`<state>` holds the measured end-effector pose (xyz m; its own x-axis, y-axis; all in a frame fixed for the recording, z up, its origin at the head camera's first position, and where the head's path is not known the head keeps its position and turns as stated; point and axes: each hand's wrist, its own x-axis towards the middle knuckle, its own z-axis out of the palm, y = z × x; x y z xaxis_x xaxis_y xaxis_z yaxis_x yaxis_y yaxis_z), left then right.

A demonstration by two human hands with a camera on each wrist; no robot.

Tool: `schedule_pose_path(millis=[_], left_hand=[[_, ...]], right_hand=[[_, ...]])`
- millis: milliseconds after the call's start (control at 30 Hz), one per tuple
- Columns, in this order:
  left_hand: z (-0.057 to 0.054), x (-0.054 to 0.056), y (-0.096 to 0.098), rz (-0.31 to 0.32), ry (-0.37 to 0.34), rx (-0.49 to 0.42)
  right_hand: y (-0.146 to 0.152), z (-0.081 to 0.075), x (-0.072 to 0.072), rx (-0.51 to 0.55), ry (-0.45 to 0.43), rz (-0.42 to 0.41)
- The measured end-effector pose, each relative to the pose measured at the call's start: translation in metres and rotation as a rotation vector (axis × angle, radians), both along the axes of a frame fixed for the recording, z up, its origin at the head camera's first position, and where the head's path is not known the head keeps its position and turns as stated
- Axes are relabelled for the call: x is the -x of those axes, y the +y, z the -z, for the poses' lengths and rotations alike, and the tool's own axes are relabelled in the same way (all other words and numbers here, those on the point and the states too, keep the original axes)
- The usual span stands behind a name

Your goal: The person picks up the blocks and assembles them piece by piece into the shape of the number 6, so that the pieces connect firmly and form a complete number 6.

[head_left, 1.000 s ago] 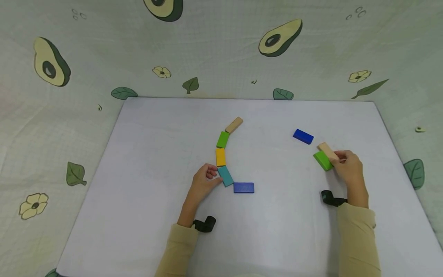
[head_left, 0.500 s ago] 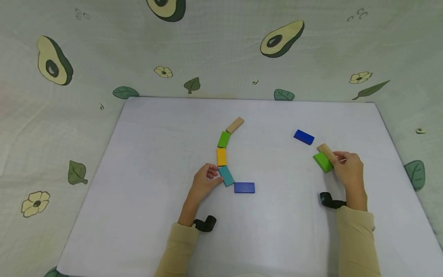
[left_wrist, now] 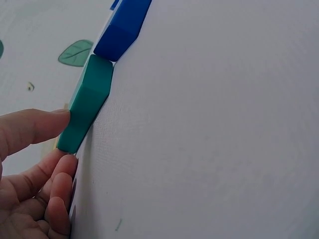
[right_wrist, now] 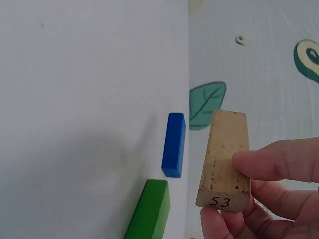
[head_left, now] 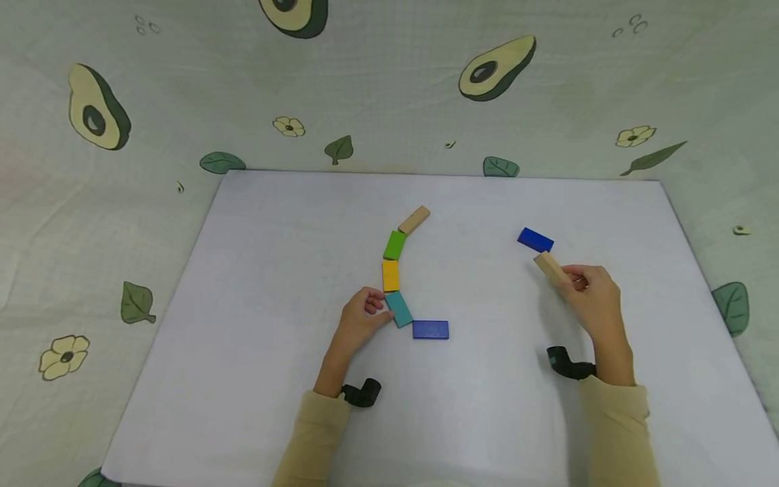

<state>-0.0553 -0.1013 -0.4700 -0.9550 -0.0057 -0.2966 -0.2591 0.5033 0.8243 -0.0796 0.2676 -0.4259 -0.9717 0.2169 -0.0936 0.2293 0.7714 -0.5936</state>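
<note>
The right hand (head_left: 593,301) pinches a tan block (head_left: 550,268) by one end, lifted just off the white board (head_left: 274,270), close beside a lone blue block (head_left: 535,239). From the fingers its long axis runs up and left, free end aimed toward that blue block. The left hand (head_left: 359,321), fingers loosely curled, touches the teal block (head_left: 398,309) with its fingertips. A blue row-end block (head_left: 430,329) lies right of the teal block, well apart from the tan block, so the right hand is much nearer the tan block.
</note>
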Motion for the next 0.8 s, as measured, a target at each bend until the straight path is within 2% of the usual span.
schedule_pose_path(millis=[100, 267, 433, 800], left_hand=[[0.0, 0.0, 0.0, 0.0, -0.003, 0.004], [0.0, 0.001, 0.0, -0.005, -0.002, 0.001], [0.002, 0.001, 0.0, -0.003, 0.015, -0.005], [0.003, -0.001, 0.0, -0.002, 0.017, -0.016]], right_hand=[[-0.012, -0.001, -0.004, 0.011, 0.023, -0.047], [-0.027, 0.007, -0.008, 0.033, 0.078, -0.139], [-0.04, 0.013, -0.01, 0.027, 0.019, -0.196], [-0.058, 0.024, -0.011, 0.068, -0.051, -0.225]])
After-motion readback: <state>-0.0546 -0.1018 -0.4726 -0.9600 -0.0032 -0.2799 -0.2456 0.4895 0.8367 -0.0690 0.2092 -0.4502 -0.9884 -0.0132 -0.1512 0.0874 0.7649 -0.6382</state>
